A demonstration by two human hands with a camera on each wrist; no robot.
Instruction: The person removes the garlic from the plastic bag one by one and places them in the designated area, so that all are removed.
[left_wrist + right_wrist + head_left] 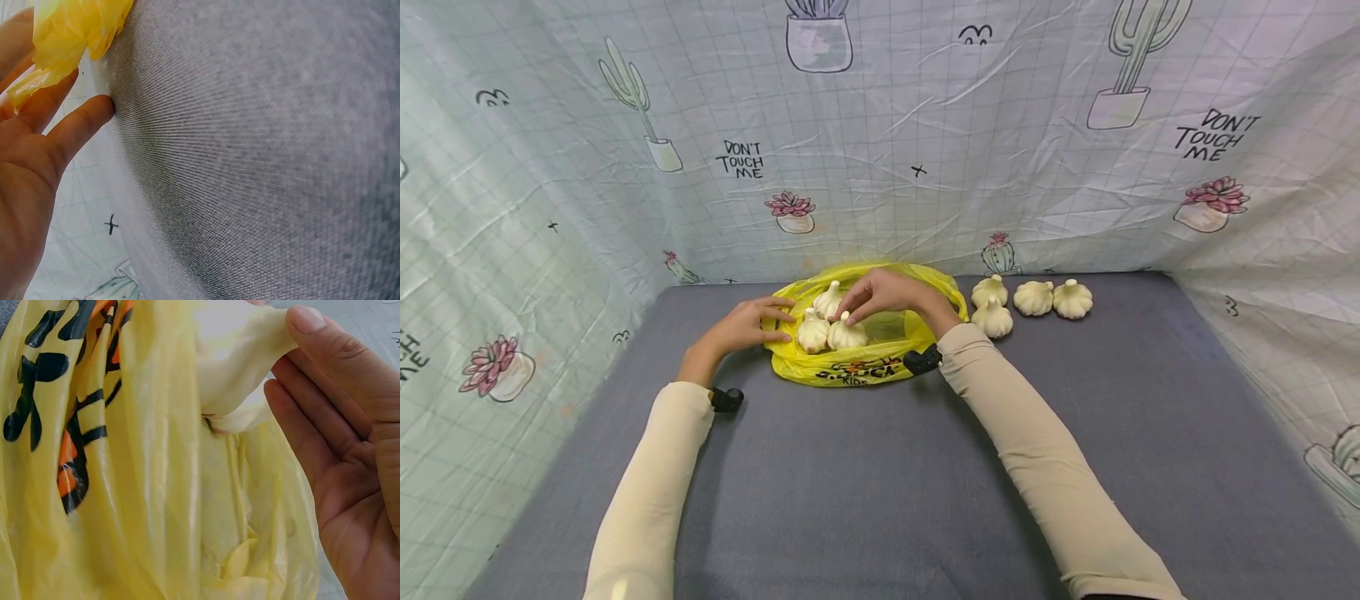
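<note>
**While a left hand rests against a yellow bag, a right hand pinches a garlic bulb**

From the head view, I see the bag lying open on a grey tabletop, with 3 bulbs gathered toward the left end of its mouth. The right hand reaches over the plastic, its thumb and fingertips closed on the stem of the front right bulb. Just left of that sits a 2nd bulb, and behind them a 3rd bulb. Outside the bag, just to the right, are 4 more bulbs: 2 near the plastic, the others farther right. The left hand is spread at the bag's left edge, its fingers mostly straight. Behind everything hangs a pale cloth printed with potted cacti.

From the left wrist, a crumpled yellow edge covers part of the spread fingers; I can't make out any firm grip on it.

From the right wrist, the thumb presses the pale stem tip while the other fingers extend loosely behind. The bulb's lower part is partly hidden by the bag's wall, which bears black and orange print.
</note>
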